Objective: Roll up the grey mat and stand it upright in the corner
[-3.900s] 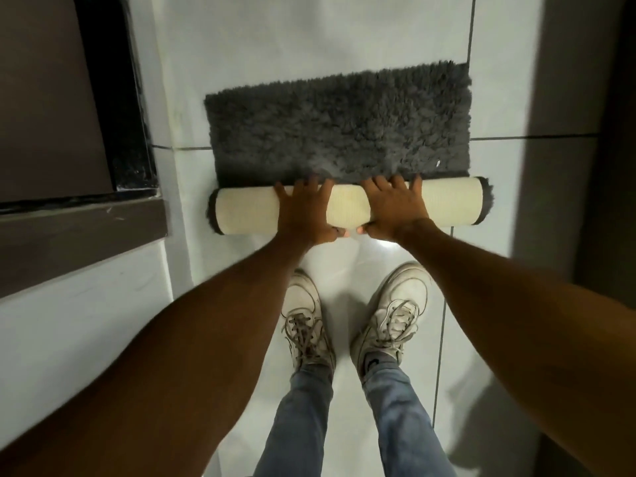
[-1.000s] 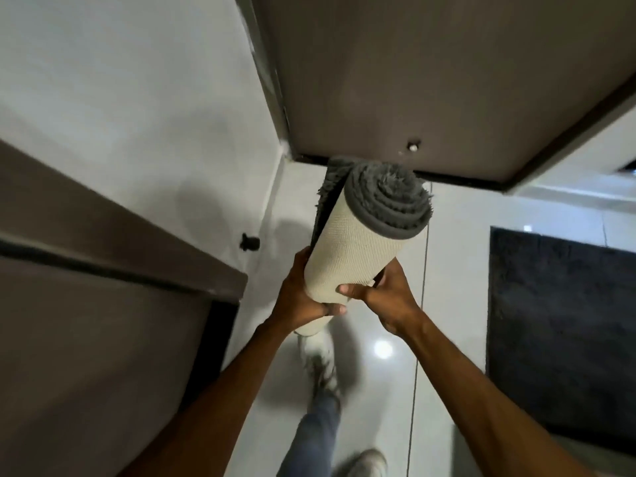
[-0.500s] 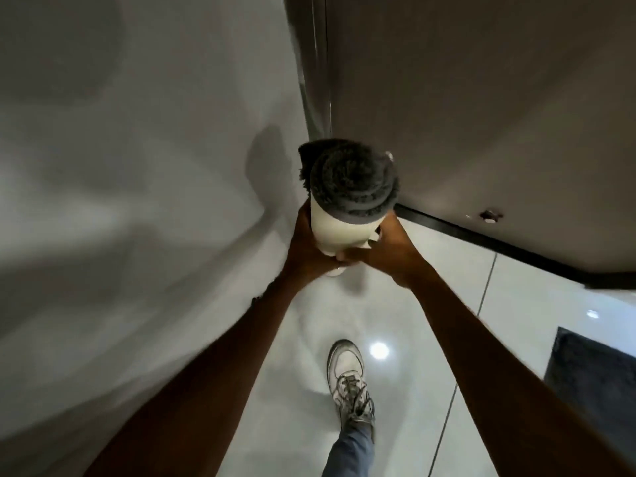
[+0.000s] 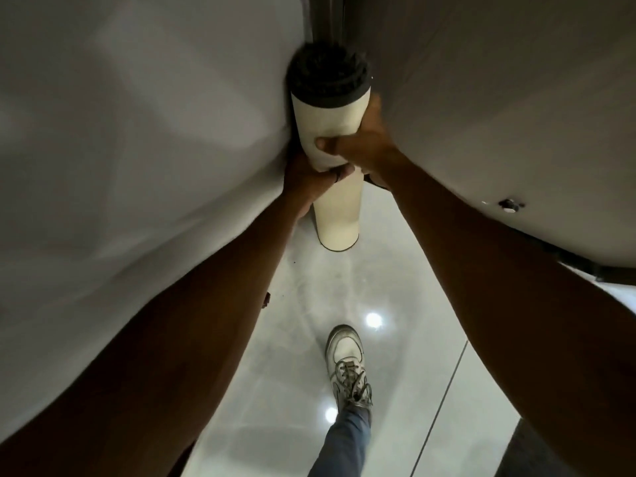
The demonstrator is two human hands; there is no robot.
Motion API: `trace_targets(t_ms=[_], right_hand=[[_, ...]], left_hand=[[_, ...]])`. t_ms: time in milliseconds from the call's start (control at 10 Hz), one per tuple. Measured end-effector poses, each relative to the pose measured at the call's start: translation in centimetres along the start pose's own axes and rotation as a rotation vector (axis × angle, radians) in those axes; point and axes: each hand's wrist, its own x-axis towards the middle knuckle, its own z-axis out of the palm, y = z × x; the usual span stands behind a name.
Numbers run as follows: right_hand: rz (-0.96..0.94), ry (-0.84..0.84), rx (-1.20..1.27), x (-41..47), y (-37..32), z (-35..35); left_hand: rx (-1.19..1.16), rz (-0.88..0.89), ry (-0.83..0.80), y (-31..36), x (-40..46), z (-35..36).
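Nearest me, one shoe (image 4: 346,359) stands on the glossy floor (image 4: 395,390). Past it my left hand (image 4: 309,182) wraps the lower middle of the grey mat (image 4: 332,146), and my right hand (image 4: 361,142) clasps it just above, both grips pinching the roll. The mat is fully rolled, upright, its base on the floor in the corner (image 4: 321,18). I judge only letting go remains.
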Motion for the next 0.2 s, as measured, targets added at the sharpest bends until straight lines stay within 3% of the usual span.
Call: trace_targets(t_ms=[100,200], right_hand=[[0.021,0.067,-0.075,-2.1,-2.0,-0.7],[-0.032,0.234,-0.381,-7.8,-3.2,-1.5]], left_hand=[[0.132,-0.037,0.148,1.2,-3.1,1.0],[0.267,0.073,0.256,1.6,-9.7,2.2]])
